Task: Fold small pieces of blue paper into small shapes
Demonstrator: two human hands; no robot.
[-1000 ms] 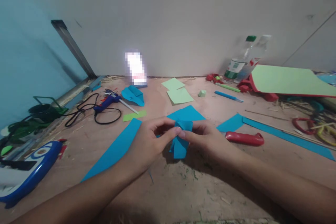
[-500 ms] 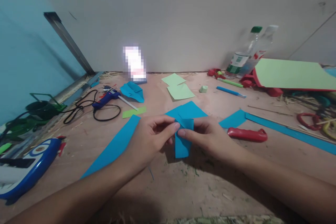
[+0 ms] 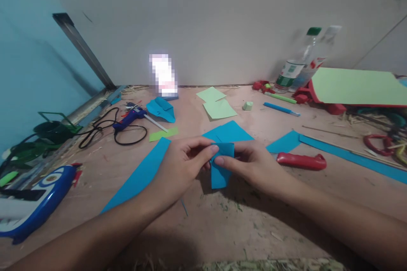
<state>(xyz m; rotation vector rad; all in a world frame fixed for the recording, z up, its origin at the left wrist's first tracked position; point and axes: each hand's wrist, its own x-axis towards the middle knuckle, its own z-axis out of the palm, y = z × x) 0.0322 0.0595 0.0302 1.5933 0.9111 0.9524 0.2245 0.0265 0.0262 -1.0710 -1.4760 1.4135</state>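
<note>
Between my hands is a small folded piece of blue paper (image 3: 221, 175), held above the wooden table (image 3: 203, 237). My left hand (image 3: 187, 159) pinches its upper left edge between thumb and fingers. On the right side, my right hand (image 3: 249, 161) grips it with the thumb pressed on the front and the fingers hidden behind. Flat blue paper (image 3: 233, 131) lies just beyond my hands. A long blue sheet (image 3: 140, 178) is partly under my left forearm. Near my right hand rests a red-handled knife (image 3: 300, 161).
Left are a blue glue gun (image 3: 130, 118) with a black cord and a blue-and-white object (image 3: 47, 199). Pale green papers (image 3: 219, 109), a lit phone (image 3: 163, 75), a blue pen (image 3: 280, 108) and bottles (image 3: 289, 74) stand or lie farther back. Blue strips (image 3: 349, 153) lie right.
The pinched blue paper has shifted slightly, and the fold at its top lies flatter between my thumbs. Both hands keep their hold. The view has moved a little.
</note>
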